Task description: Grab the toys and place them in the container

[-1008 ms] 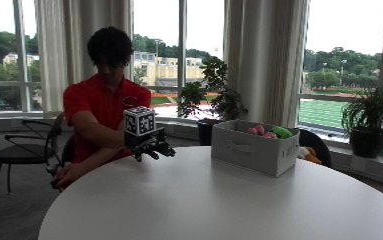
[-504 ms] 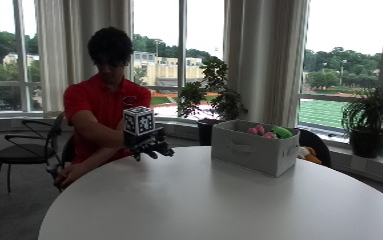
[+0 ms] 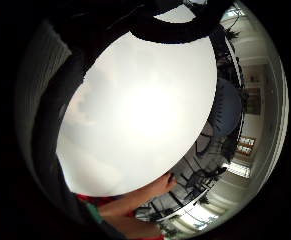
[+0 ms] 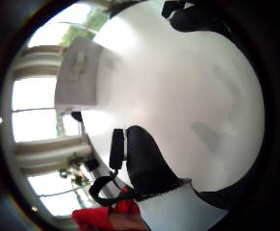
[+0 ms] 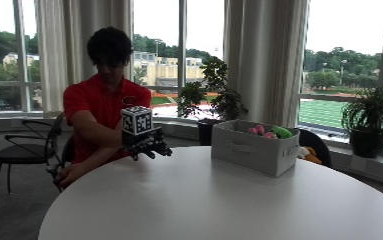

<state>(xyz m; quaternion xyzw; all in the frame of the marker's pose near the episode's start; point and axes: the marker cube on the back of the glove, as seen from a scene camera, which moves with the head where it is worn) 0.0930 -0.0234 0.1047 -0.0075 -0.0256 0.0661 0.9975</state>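
My gloved right hand [image 5: 148, 146] hovers above the white table [image 5: 197, 205], fingers loosely curled around nothing, while pink and green toys [image 5: 269, 132] sit in the grey container [image 5: 254, 150], none visibly left to collect.

No legible text, label, brand, number or sign appears on the container [image 5: 254, 148], the toys [image 5: 269, 132] or the table [image 5: 244, 200].

Seated person, right forearm raised. Gloved right hand [image 5: 148, 146] held in the air, palm down, fingers [image 5: 159, 150] loosely curled, holding nothing. Bare left hand [image 5: 65, 176] low at the side.
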